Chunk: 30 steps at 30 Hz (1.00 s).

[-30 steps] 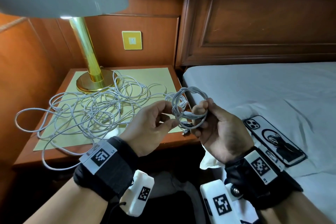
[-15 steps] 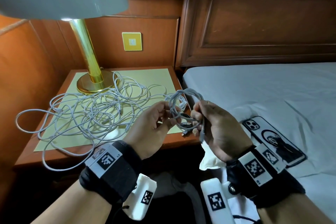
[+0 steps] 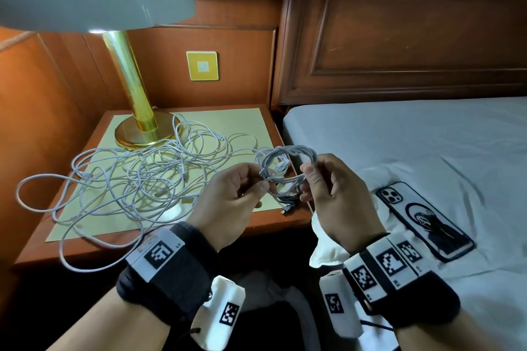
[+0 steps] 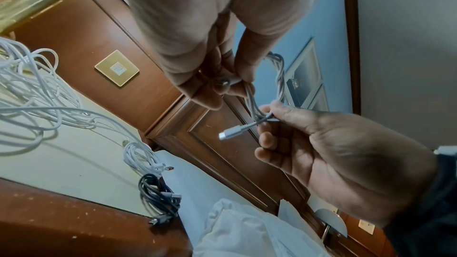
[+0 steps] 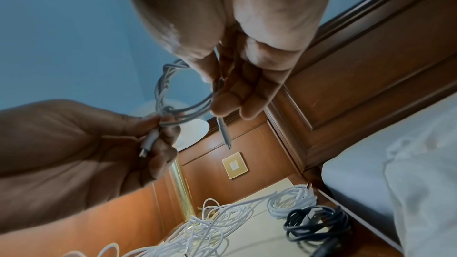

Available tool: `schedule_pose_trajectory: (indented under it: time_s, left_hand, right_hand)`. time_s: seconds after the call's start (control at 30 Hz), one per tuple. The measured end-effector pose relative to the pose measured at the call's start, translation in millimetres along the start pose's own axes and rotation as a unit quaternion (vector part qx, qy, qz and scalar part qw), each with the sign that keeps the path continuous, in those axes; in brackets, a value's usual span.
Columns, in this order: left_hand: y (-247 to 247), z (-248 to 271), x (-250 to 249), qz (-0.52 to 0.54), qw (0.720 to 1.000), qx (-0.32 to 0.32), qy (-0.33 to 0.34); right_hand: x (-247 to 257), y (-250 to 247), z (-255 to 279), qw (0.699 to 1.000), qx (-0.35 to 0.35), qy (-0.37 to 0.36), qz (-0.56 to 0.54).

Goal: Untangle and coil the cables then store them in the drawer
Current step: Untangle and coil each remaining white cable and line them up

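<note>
1. The left hand [image 3: 233,196] and the right hand [image 3: 330,188] hold one small grey coiled cable [image 3: 285,162] between them, in the air over the front right corner of the bedside table [image 3: 199,239]. Each grip is a pinch on the coil: left thumb and fingers on its lower left side, right fingertips on its right side.

2. In the left wrist view a connector plug [image 4: 231,131] sticks out free by the right hand; in the right wrist view a second plug end [image 5: 223,134] hangs below the right fingers. Both ends look untucked, so the coil is probably not yet secured.

3. Risk: if either pinch eases before the ends are wrapped or tucked, the springy loops could open and the coil unwind.

4. On the table lies a large white cable tangle [image 3: 128,179], spreading from the base of the brass lamp [image 3: 142,128] to the front left edge, where one loop hangs over. Pulling a strand hard could tighten knots, or drag on the lamp base if a strand runs round it, which cannot be told here.

5. Two finished bundles lie near the table's right edge: a white coil [image 4: 143,155] and a dark coil [image 4: 158,196], just beside each other. The dark one sits close to the front edge; a brushing wrist could knock it off.

6. No drawer shows in any view, so storing has likely not begun. A phone [image 3: 425,222] lies on the bed [image 3: 399,137], well clear of the cables.
</note>
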<state>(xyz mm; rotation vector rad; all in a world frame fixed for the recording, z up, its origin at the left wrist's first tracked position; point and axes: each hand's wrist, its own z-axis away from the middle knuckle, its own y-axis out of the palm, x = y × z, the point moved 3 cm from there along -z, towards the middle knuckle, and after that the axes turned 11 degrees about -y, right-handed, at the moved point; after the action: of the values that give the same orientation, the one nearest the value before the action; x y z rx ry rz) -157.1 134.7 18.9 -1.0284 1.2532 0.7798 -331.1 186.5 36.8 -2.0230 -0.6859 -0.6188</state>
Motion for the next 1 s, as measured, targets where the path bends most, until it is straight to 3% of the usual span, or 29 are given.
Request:
schedule_pose_trajectory:
  time_s: [0.13,0.27,0.5,0.7,0.87,1.0]
  left_hand:
    - [-1,1,0,0.025,1.0,0.008,-0.01]
    - [0,1,1,0.027,0.999,0.009,-0.018]
    - [-9,-1,2,0.0,1.0,0.001,0.016]
    - [-8,-3,7,-0.03,0.999,0.012,0.012]
    - [-11,-8,8,0.008,0.998,0.054,-0.009]
    - [-10,-7,7,0.043,0.999,0.017,-0.005]
  right_hand:
    - [4,1,3,0.999,-0.015,-0.033,0.015]
    - [4,4,2,0.999,-0.012,0.01,-0.051]
    - [-3,3,2,0.998,0.04,0.027,-0.027]
    - [-3,5,2,0.988,0.049,0.087,-0.118]
    - [-7,2,3,0.939,0.056,0.182,-0.286]
    - [-4,6,5,0.924,0.071,0.195,-0.321]
